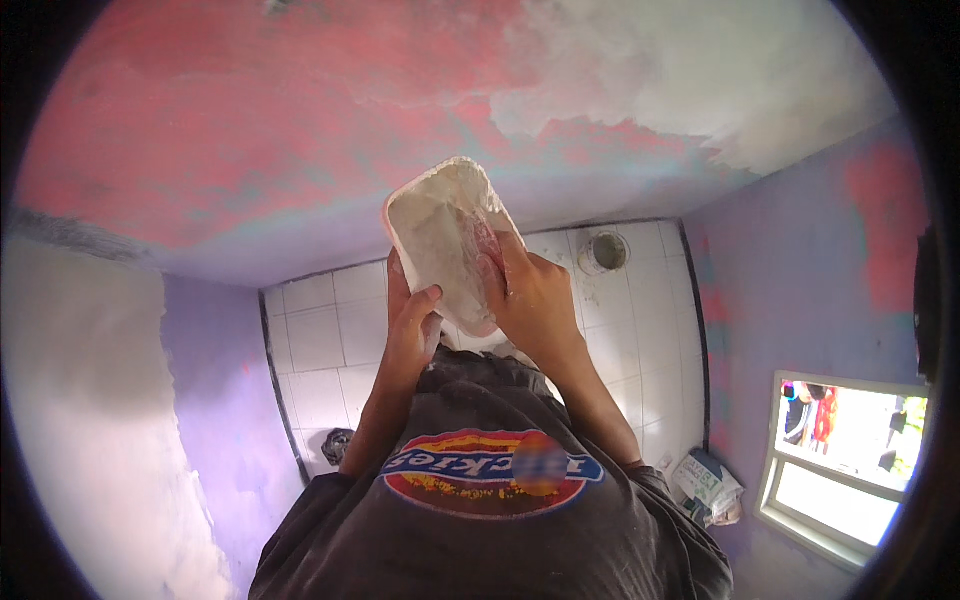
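Observation:
In front of my body is a shallow, rounded rectangular tray [430,235], pale and smeared with whitish paste. My left hand [410,310] grips its left side, thumb over the near rim and fingers behind the edge. My right hand [530,305] is at the right side, fingers curled into the tray around or against a translucent pinkish, paste-coated thing [475,235] that I cannot make out. The tips of some right fingers are hidden there.
Patchy pink, white and lilac walls [250,120] surround a white tiled floor [310,335]. A bucket [605,250] stands beyond my right hand, a dark bundle [335,448] lies at left, and a sack [705,485] leans at right near a bright window [835,440].

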The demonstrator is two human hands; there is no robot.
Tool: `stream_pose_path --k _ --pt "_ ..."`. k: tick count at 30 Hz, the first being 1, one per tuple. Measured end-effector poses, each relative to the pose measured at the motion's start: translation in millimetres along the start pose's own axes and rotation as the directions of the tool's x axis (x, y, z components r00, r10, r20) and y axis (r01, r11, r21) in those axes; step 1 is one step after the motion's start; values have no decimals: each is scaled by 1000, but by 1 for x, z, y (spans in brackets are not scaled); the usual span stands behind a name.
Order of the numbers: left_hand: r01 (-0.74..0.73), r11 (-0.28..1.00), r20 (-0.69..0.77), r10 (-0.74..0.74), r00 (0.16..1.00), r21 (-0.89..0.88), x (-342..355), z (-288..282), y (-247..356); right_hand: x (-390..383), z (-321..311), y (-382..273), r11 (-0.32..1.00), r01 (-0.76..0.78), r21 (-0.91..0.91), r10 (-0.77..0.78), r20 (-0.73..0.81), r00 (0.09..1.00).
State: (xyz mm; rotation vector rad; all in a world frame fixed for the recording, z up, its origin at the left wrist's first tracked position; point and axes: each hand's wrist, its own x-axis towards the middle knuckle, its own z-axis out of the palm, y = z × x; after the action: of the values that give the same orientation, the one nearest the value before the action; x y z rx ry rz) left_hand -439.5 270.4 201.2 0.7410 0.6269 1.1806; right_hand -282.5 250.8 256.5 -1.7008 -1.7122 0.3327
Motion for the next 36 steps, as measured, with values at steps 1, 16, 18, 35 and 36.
stream_pose_path --k 1,16,18,35,36 --pt "19 1000 3 -19 1000 -15 3 -3 -6 0 3 6 998 -14 60 14 3 1000" --pt "159 964 46 -153 987 -214 14 -54 -45 19 49 16 998 -48 48 43 90 995" --pt "151 971 52 -144 988 -187 12 -54 -44 27 39 13 998 -64 26 62 62 996" --pt "40 979 -22 -45 999 -198 -4 -11 -38 30 15 25 989 84 122 -100 127 987" --pt "35 977 -20 -41 999 -208 -7 -6 -37 27 8 17 977 125 171 -143 100 985"
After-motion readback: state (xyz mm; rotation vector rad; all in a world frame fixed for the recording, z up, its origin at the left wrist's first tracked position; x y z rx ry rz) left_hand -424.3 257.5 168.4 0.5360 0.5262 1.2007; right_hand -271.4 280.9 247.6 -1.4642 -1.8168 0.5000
